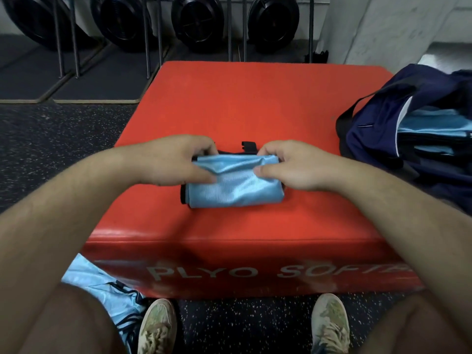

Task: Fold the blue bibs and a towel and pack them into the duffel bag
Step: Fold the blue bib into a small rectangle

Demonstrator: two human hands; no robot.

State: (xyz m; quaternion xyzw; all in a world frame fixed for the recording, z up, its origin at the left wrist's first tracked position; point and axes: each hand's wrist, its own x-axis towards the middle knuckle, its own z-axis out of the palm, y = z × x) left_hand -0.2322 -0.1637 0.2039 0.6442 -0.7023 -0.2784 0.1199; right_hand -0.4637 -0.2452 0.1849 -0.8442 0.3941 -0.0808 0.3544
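- A folded blue bib (233, 185) lies on the red plyo box (255, 103); the left hand (176, 159) pinches its left upper edge; the right hand (293, 163) pinches its right upper edge
- The navy duffel bag (378, 129) sits open at the box's right, folded blue bibs inside
- More blue bibs (102, 284) lie on the floor by the left shoe (157, 325)

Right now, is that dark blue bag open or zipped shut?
Open. The duffel bag gapes toward the camera, and light blue folded cloth shows inside its mouth.
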